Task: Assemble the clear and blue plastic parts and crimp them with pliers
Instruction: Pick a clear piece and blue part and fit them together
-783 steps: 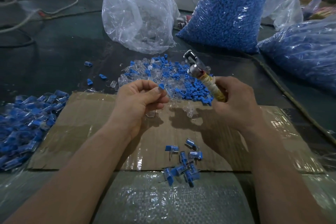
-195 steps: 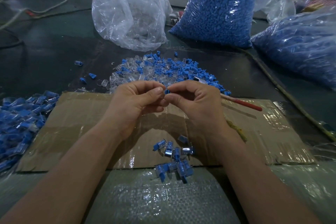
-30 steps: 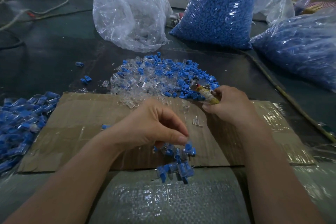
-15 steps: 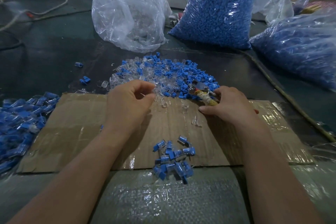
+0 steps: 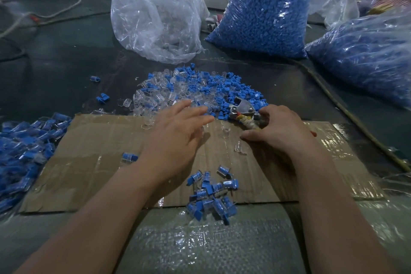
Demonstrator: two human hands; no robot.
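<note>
A loose heap of clear and blue plastic parts [image 5: 195, 87] lies beyond the cardboard sheet [image 5: 93, 140]. My left hand [image 5: 175, 138] hovers flat at the heap's near edge, fingers spread, holding nothing that I can see. My right hand [image 5: 278, 131] rests on the cardboard, wrapped around the taped handle of the pliers [image 5: 243, 110], whose metal jaws point at the heap. A small pile of assembled blue-and-clear pieces [image 5: 211, 193] sits at the cardboard's near edge. Single clear parts [image 5: 239, 148] lie between my hands.
A clear bag [image 5: 155, 15] of clear parts and two bags of blue parts [image 5: 264, 11] [image 5: 367, 55] stand at the back. More assembled pieces [image 5: 24, 151] pile at the left. A cord [image 5: 347, 113] runs along the right. Bubble wrap [image 5: 200, 242] covers the near table.
My left hand left the assembled pile, went up to the loose heap and now spreads its fingers over the heap's edge. My right hand with the pliers has sunk onto the cardboard.
</note>
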